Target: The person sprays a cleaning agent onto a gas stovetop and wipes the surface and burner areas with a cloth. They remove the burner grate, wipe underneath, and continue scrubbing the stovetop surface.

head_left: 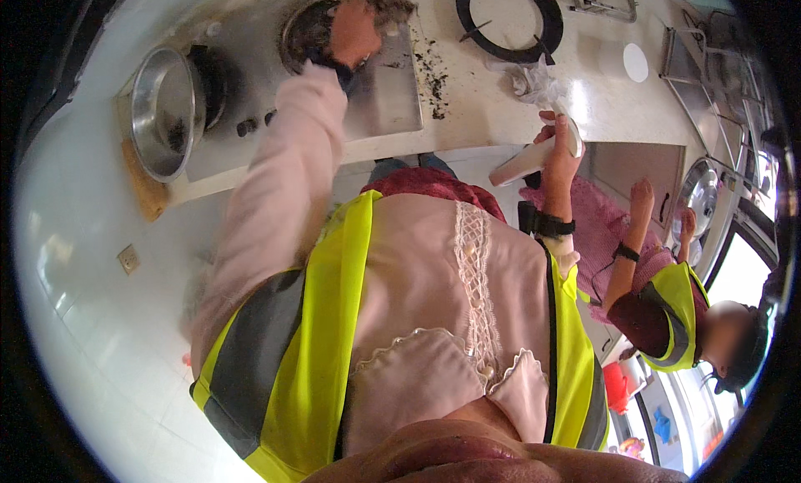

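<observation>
Over the round burner well [305, 35] of a stainless-steel gas hob [388, 111], my left hand [355, 35] is closed around a grey-brown scouring pad [394, 10], slightly blurred. A dark band circles that wrist. My right hand [560, 148] grips a white bottle-like object [519, 164], tilted in front of the counter's edge; its exact kind is unclear. Just beyond this hand lies a crumpled white plastic bag or wrap [532, 86]. Black burnt crumbs [436, 79] are scattered on the counter beside the hob.
A steel bowl [163, 114] rests tilted at the hob's left, above a brown cloth [144, 183]. A black pot-support ring [466, 14] and a white cup [633, 62] stand on the counter [601, 107]. At right, another person [669, 314] is near a metal lid [698, 192].
</observation>
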Demonstrator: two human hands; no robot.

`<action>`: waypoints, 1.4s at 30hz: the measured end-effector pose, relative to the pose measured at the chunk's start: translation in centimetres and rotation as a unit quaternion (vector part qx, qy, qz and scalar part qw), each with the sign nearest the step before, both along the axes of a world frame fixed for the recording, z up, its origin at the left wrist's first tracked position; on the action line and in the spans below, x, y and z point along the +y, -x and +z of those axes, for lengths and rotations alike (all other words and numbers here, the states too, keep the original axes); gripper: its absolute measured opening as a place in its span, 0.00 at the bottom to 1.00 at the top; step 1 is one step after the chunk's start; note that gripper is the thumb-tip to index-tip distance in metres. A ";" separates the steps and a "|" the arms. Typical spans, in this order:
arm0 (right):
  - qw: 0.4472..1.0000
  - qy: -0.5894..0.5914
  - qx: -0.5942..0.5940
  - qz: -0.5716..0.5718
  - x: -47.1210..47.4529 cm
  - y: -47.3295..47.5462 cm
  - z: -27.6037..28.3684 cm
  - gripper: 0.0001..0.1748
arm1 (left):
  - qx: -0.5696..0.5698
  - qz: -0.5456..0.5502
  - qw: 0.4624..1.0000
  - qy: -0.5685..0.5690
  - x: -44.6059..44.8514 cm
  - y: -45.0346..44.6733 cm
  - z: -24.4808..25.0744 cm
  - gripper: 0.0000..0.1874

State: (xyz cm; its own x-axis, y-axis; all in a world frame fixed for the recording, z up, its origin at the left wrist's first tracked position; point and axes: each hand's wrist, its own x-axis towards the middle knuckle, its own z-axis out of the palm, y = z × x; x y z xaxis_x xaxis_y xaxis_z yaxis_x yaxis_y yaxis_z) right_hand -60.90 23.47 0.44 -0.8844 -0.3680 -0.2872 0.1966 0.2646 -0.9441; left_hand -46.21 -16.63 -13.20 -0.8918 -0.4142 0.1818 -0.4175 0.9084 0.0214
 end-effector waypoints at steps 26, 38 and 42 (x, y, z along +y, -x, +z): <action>0.971 -0.014 -0.024 0.236 -24.9 -7.2 -2.1 0.24 | 0.236 0.163 0.770 -0.569 20.1 -8.6 5.6 0.30; 0.952 -0.171 0.124 0.221 -32.4 -6.4 -3.8 0.34 | 0.279 0.142 0.677 -0.666 12.9 -7.9 1.9 0.30; 0.940 -0.183 0.128 0.259 -35.2 -6.9 -2.9 0.35 | 0.347 0.101 0.671 -0.647 11.0 -7.9 2.3 0.28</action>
State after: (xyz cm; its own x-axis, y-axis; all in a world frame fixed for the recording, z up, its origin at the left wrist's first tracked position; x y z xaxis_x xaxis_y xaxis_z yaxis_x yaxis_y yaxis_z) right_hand -54.05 -11.71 -2.44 -0.6706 -0.6868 -0.2806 -0.2698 0.5780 -0.7702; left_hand -38.33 -5.61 -10.90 -0.6805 -0.7253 -0.1045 -0.0104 -0.1330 0.9911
